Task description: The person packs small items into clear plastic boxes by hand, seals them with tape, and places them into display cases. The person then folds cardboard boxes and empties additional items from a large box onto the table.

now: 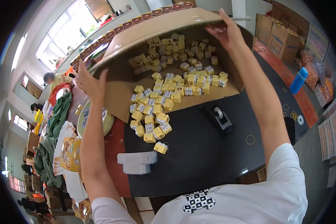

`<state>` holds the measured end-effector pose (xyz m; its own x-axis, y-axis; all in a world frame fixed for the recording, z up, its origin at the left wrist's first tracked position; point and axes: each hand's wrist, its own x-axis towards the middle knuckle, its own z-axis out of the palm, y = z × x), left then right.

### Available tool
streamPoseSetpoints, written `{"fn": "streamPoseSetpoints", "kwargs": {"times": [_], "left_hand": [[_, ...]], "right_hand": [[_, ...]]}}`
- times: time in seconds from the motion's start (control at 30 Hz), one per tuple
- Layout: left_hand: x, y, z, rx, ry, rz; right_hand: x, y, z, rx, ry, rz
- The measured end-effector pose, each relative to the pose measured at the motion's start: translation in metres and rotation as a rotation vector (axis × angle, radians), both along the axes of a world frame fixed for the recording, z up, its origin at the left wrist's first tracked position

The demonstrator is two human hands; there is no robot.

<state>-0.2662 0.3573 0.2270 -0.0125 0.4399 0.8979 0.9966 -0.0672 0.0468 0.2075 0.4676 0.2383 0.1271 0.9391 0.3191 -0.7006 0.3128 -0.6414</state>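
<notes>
A large cardboard box [117, 87] lies tilted on the black tabletop, its open side facing me. My left hand [91, 83] is closed on its left edge, thumb toward the inside. At the upper right, my right hand [227, 33] grips the top edge, fingers inside and thumb above. Many small yellow-and-white boxes [171, 86] fill the cardboard box and spread out over its front edge onto the table. One yellow box [160, 148] lies at the front of the pile, beside a small ring.
Translucent plastic cases [136, 162] lie near the front. A tape dispenser [221, 120] stands right of the pile. At right are a blue bottle [298, 80] and rubber bands [250, 139]. A round basin [107, 123] and printed cartons [70, 153] are at left; another person [58, 80] is beyond.
</notes>
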Motion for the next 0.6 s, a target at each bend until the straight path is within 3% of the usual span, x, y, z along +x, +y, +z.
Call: {"fn": "streamPoseSetpoints", "kwargs": {"times": [0.03,0.07,0.1,0.2,0.27,0.3,0.37,0.43,0.47,0.53,0.6], "left_hand": [[-0.003,0.005,0.016,-0.051,-0.067,0.076],[-0.01,0.016,0.033,-0.01,-0.216,-0.034],[-0.016,0.026,0.047,0.034,-0.364,-0.145],[-0.002,0.042,0.071,0.142,-0.606,-0.061],[-0.017,0.06,0.079,-0.131,-0.774,0.059],[-0.041,0.078,0.074,-0.127,-0.771,0.057],[-0.078,0.105,0.056,-0.352,-0.498,-0.023],[-0.067,0.097,0.054,-0.411,-0.534,-0.072],[-0.058,0.087,0.053,-0.47,-0.566,-0.119],[-0.048,0.072,0.053,-0.589,-0.629,-0.21],[-0.063,0.077,0.05,-0.685,-0.57,-0.167]], "right_hand": [[0.0,0.002,0.006,0.107,-0.109,0.061],[0.001,0.006,0.007,0.114,-0.115,0.063],[0.003,0.008,0.006,0.196,-0.325,-0.096],[0.02,0.026,-0.01,0.436,-0.941,-0.581],[0.045,0.058,-0.016,0.641,-1.378,-1.093],[0.043,0.056,-0.008,0.642,-1.373,-1.098],[0.042,0.055,0.013,-0.078,-2.017,-1.122],[0.062,0.099,0.01,-0.163,-1.802,-0.878],[0.07,0.112,0.014,-0.156,-1.805,-0.873],[0.084,0.133,0.022,-0.062,-1.242,-0.609],[0.093,0.14,0.017,-0.012,-1.164,-0.503]]}}
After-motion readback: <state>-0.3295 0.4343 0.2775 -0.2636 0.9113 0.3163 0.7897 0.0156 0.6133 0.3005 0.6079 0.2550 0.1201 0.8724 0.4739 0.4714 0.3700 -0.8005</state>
